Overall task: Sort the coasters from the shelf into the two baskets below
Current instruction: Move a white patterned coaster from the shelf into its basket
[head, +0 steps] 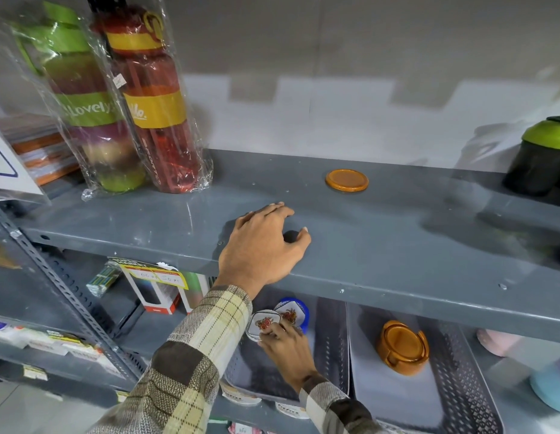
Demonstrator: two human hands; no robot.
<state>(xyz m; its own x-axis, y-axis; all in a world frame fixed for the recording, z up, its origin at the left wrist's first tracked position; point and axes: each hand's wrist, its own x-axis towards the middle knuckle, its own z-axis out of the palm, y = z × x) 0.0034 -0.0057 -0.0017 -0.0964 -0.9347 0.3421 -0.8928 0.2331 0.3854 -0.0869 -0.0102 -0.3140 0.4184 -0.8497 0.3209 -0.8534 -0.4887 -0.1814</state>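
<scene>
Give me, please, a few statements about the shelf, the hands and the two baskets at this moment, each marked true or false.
1. One orange coaster lies on the grey shelf. True.
2. The left hand grips that coaster. False: it rests on the shelf, apart from the coaster.
3. The right hand holds a white floral coaster over the left basket. True.
4. The right basket holds blue coasters. False: it holds an orange coaster holder.
5. Two wrapped bottles stand on the shelf's left end. True.
</scene>
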